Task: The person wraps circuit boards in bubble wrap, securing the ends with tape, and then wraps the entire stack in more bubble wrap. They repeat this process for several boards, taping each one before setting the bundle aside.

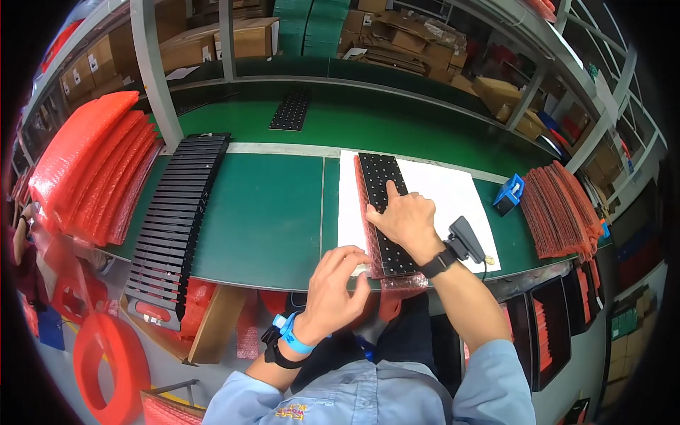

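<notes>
A long black panel with rows of white dots [398, 256] lies on a red bubble-wrap bag [375, 263], whose edge shows along the panel's left side and below its near end. My right hand [407, 218] rests on the panel, index finger and thumb stretched apart, pressing on its surface. Beside the near left edge of the bag is my left hand [334, 290], its fingers bent and the thumb held apart from them. Its fingertips are close to the bag's edge; whether they touch it I cannot tell. White sheeting [453, 195] lies beneath the bag.
A black slatted rack [170, 219] stands at the left of the green worktable [258, 212]. Red bubble-wrap bags [95, 170] are piled far left, more bags [559, 209] at right beside a blue holder [508, 195]. Another dotted panel [290, 110] lies on the green conveyor belt [375, 113].
</notes>
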Demonstrator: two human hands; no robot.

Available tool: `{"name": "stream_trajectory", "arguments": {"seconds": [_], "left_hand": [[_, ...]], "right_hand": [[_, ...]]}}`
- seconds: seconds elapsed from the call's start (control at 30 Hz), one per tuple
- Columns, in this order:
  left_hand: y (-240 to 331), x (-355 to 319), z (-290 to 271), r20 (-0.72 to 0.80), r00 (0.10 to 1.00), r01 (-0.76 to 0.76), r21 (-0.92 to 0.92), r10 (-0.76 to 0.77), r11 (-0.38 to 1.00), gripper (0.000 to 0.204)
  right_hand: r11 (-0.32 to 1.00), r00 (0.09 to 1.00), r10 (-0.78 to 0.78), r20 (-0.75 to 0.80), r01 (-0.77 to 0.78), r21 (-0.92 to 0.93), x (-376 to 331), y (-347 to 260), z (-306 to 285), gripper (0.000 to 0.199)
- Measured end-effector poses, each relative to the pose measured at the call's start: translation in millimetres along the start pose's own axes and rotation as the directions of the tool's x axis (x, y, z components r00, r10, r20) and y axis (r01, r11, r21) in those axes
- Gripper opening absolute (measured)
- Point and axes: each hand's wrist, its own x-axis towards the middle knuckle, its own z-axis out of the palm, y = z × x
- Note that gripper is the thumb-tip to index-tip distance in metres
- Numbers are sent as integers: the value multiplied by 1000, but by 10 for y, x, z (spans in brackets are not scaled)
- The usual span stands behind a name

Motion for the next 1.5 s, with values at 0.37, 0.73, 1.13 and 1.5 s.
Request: {"name": "stream_trajectory", "arguments": {"seconds": [0.37, 0.73, 1.13, 1.5], "left_hand": [[-4, 71, 263, 99, 993, -67, 99, 57, 993, 24], [-54, 219, 374, 379, 924, -192, 370, 41, 909, 31], [-53, 181, 410, 305, 952, -108, 357, -6, 928, 31], [-5, 485, 548, 503, 864, -301, 495, 14, 815, 31]], "right_hand": [[998, 978, -53, 203, 60, -29, 171, -9, -128, 82], [807, 820, -476, 318, 263, 529, 1818, 722, 700, 67], [777, 726, -542, 424, 240, 582, 2092, 710, 365, 70], [699, 828, -475, -299, 561, 443, 1664, 1201, -1292, 46]]}}
